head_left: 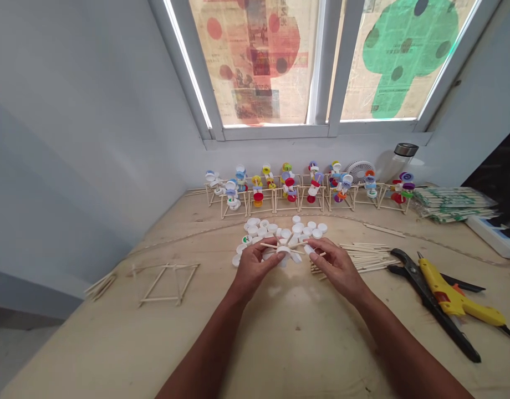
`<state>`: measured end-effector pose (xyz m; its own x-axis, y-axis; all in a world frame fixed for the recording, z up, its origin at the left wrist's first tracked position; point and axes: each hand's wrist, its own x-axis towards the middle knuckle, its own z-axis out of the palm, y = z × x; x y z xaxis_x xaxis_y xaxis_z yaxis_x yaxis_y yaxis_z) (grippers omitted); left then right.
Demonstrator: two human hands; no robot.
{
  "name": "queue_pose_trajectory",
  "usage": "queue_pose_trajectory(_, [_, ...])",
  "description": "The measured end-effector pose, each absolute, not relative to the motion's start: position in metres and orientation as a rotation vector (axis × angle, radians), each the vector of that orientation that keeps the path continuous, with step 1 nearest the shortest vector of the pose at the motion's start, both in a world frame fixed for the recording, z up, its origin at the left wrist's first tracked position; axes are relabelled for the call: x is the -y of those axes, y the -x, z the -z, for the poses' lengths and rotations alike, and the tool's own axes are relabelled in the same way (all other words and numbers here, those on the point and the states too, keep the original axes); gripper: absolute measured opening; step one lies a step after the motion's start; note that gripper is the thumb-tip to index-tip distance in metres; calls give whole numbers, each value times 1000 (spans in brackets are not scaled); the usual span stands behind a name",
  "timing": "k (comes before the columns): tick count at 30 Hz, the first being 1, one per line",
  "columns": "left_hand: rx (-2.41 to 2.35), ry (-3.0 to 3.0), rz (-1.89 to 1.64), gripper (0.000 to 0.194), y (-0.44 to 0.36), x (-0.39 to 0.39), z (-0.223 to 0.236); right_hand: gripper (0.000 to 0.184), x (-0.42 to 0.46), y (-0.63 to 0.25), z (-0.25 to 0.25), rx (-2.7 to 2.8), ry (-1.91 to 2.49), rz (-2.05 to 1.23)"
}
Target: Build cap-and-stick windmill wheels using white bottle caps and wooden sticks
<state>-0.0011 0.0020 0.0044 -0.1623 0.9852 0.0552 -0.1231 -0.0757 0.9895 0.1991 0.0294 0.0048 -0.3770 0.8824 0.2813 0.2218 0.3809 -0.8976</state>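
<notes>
Plywood bench, left hand gripping white bottle-cap assembly, open right hand touching it

No legible text anywhere. The yellowed newsprint on the window panes and the green print on the plastic-wrapped bundles of wooden sticks are too small to read.

The fingers hide where the sticks meet the white bottle cap.

Both bare forearms reach forward over the tabletop, the left hand and right hand close together near its middle, palms down, fingers curled inward toward each other.
</notes>
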Motion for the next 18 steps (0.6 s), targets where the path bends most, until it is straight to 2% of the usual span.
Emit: queue_pose_trajectory(18, [-1210, -1274, -1363, 28, 2, 0, -3, 28, -24, -196, -13, 1978, 978, -891])
